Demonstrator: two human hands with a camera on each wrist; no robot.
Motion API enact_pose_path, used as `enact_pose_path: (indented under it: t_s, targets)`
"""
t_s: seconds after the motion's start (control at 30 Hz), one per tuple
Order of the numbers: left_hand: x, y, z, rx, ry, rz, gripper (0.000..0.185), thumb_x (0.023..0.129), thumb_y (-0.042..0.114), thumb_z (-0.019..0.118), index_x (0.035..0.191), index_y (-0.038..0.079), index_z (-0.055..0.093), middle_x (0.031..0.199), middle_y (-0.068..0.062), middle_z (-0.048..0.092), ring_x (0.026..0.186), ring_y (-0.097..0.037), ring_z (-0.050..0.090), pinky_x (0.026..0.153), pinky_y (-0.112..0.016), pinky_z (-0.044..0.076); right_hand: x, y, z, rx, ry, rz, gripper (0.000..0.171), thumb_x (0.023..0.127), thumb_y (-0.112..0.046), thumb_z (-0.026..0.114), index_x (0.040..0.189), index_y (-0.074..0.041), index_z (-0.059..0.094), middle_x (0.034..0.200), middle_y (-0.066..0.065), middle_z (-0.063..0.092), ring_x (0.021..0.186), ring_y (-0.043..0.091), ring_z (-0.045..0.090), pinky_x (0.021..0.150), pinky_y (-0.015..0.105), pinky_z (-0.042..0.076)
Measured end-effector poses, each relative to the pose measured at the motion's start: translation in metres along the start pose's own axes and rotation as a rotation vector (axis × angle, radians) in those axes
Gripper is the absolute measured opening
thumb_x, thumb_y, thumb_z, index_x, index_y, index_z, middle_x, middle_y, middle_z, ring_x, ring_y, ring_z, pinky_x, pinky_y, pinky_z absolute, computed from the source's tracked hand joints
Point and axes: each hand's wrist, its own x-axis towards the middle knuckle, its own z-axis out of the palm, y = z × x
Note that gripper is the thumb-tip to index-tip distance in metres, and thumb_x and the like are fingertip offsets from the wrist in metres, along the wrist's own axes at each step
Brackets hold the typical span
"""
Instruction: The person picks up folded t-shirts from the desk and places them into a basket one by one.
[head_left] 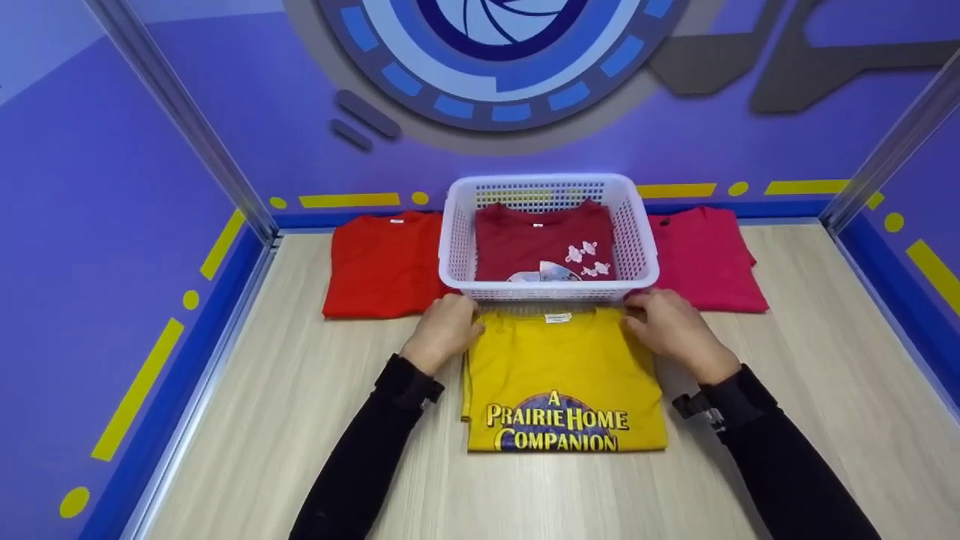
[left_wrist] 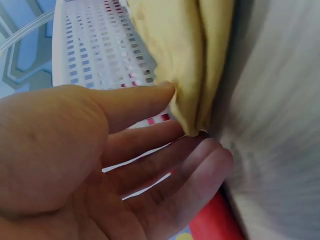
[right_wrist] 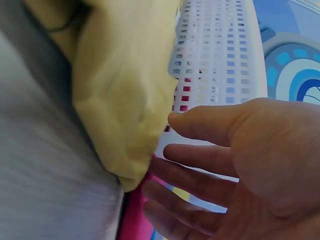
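Two dark sleeves [head_left: 352,457] reach across a wood-grain table [head_left: 255,397] toward a folded yellow shirt [head_left: 562,360], which lies flat just in front of a basket, its "A Prairie Home Companion" print at the near edge. At its far left corner, the left hand [head_left: 442,334] sets its thumb against the cloth, the other fingers extended and spaced apart. At the far right corner, the right hand [head_left: 675,330] holds its fingers apart, thumb tip at the cloth's edge. Beyond, a red shirt [head_left: 382,266] and a pink shirt [head_left: 705,262] flank the white basket [head_left: 551,290], which contains a maroon shirt [head_left: 521,244]. Behind rises a purple-blue wall [head_left: 247,97] with yellow markings.
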Motion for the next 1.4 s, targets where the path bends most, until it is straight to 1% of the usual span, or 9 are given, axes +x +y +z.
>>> enact_pose_path:
  t_s: [0.17, 0.37, 0.67, 0.83, 0.97, 1.07, 1.2, 1.3, 1.4]
  targets:
    - [0.0, -0.001, 0.006, 0.022, -0.001, 0.001, 0.017, 0.099, 0.017, 0.078, 0.088, 0.003, 0.077, 0.093, -0.018, 0.076, 0.093, -0.042, 0.077, 0.084, -0.053, 0.063, 0.004, 0.001, 0.01, -0.025, 0.005, -0.052, 0.037, 0.103, -0.018, 0.075, 0.135, 0.001, 0.077, 0.13, 0.026, 0.075, 0.121, 0.048, 0.066, 0.112, 0.065, 0.052]
    - [0.001, 0.001, 0.01, 0.047, -0.032, 0.011, 0.018, 0.101, 0.016, 0.074, 0.095, 0.0, 0.077, 0.102, -0.021, 0.077, 0.098, -0.043, 0.078, 0.087, -0.055, 0.064, 0.005, 0.003, 0.016, -0.024, -0.008, -0.066, 0.038, 0.103, -0.016, 0.074, 0.138, 0.001, 0.075, 0.13, 0.027, 0.074, 0.118, 0.046, 0.066, 0.111, 0.063, 0.053]
    - [0.002, 0.003, 0.007, 0.015, -0.074, -0.024, 0.018, 0.103, 0.017, 0.071, 0.092, 0.004, 0.074, 0.095, -0.015, 0.073, 0.088, -0.033, 0.071, 0.083, -0.049, 0.061, 0.007, 0.006, 0.016, 0.046, 0.0, -0.054, 0.033, 0.102, -0.015, 0.075, 0.13, 0.002, 0.079, 0.126, 0.025, 0.075, 0.118, 0.044, 0.064, 0.11, 0.062, 0.052]
    - [0.001, 0.004, -0.001, -0.034, -0.084, -0.022, 0.016, 0.104, 0.018, 0.072, 0.107, 0.006, 0.082, 0.102, -0.013, 0.079, 0.095, -0.034, 0.074, 0.088, -0.049, 0.061, 0.008, 0.008, 0.013, 0.088, 0.003, -0.037, 0.028, 0.102, -0.014, 0.076, 0.124, 0.001, 0.08, 0.12, 0.021, 0.078, 0.111, 0.04, 0.066, 0.106, 0.06, 0.054]
    - [-0.001, 0.006, -0.009, -0.065, -0.087, -0.009, 0.025, 0.104, 0.02, 0.074, 0.123, 0.007, 0.083, 0.122, -0.013, 0.082, 0.113, -0.035, 0.077, 0.102, -0.051, 0.062, 0.005, 0.007, 0.007, 0.098, -0.007, -0.042, 0.031, 0.103, -0.014, 0.075, 0.13, 0.001, 0.079, 0.125, 0.022, 0.079, 0.113, 0.04, 0.068, 0.107, 0.061, 0.054]
    - [-0.004, 0.007, -0.018, -0.085, -0.093, 0.001, 0.028, 0.104, 0.022, 0.075, 0.127, 0.008, 0.082, 0.129, -0.012, 0.081, 0.118, -0.034, 0.076, 0.106, -0.051, 0.061, 0.002, 0.003, -0.002, 0.109, -0.021, -0.014, 0.031, 0.104, -0.016, 0.074, 0.13, 0.0, 0.079, 0.124, 0.021, 0.078, 0.108, 0.036, 0.067, 0.099, 0.053, 0.056]
    - [-0.01, 0.009, -0.03, -0.11, -0.096, 0.015, 0.028, 0.104, 0.024, 0.077, 0.127, 0.009, 0.082, 0.127, -0.01, 0.081, 0.112, -0.031, 0.075, 0.104, -0.049, 0.06, -0.003, -0.004, -0.015, 0.155, -0.069, 0.057, 0.029, 0.105, -0.019, 0.073, 0.129, -0.003, 0.078, 0.118, 0.018, 0.076, 0.097, 0.03, 0.064, 0.082, 0.038, 0.054]
    - [-0.014, 0.009, -0.037, -0.127, -0.095, 0.019, 0.026, 0.103, 0.024, 0.079, 0.125, 0.011, 0.083, 0.125, -0.009, 0.081, 0.109, -0.029, 0.073, 0.102, -0.047, 0.06, -0.006, -0.009, -0.025, 0.189, -0.099, 0.086, 0.028, 0.106, -0.02, 0.073, 0.13, -0.006, 0.077, 0.116, 0.016, 0.074, 0.095, 0.028, 0.064, 0.077, 0.033, 0.055]
    - [-0.016, 0.007, -0.042, -0.145, -0.097, 0.016, 0.023, 0.104, 0.025, 0.078, 0.122, 0.013, 0.084, 0.119, -0.009, 0.081, 0.103, -0.028, 0.07, 0.098, -0.045, 0.059, -0.008, -0.013, -0.032, 0.202, -0.095, 0.079, 0.027, 0.107, -0.02, 0.073, 0.13, -0.007, 0.078, 0.117, 0.016, 0.075, 0.096, 0.028, 0.064, 0.078, 0.032, 0.055]
